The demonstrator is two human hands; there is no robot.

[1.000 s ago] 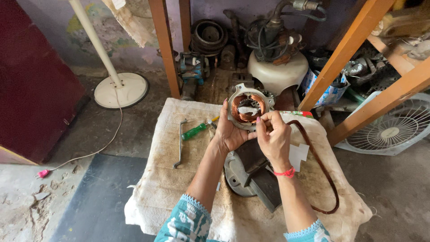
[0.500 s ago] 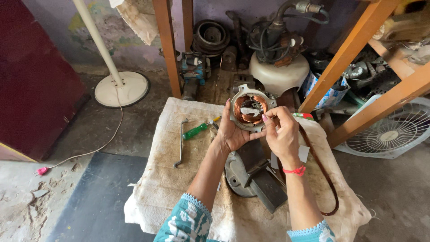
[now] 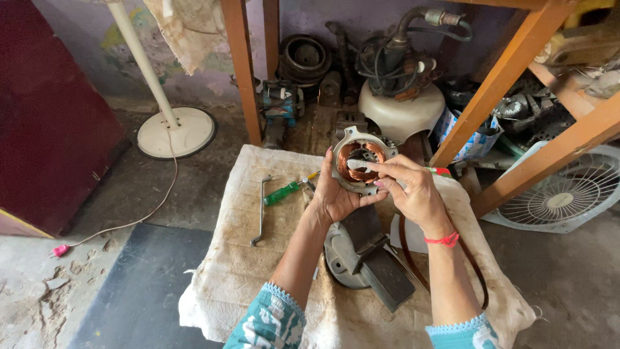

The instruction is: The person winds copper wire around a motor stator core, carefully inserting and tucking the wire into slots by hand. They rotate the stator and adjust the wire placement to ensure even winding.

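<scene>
Stator (image 3: 359, 161): round motor stator, grey metal frame, copper windings inside, held up above the far edge of the cloth-covered bench (image 3: 271, 258)
Stator facing: open bore turned toward the camera, ring axis running near-to-far, slightly tilted up
Left hand (image 3: 332, 197): cupped under and around the stator's left and near rim, fingers wrapped tight, carrying its weight
Right hand (image 3: 410, 190): fingertips pinched narrow on a small pale strip (image 3: 357, 165) lying across the bore; cannot tell if strip is paper or plastic
Key relation: strip sits right at the winding slots, right hand comes in from the right side of the ring, left hand holds from the opposite side
Nearer hand: right hand is the one at the bore; left only supports
Under hands: dark vise (image 3: 371, 255) on the bench, just below and near of the stator, not touching it
Left of stator: green-handled screwdriver (image 3: 284, 192) and bent metal rod (image 3: 260, 210) lying on the cloth, well apart from both hands
Right wrist: red thread band (image 3: 444, 240)
</scene>
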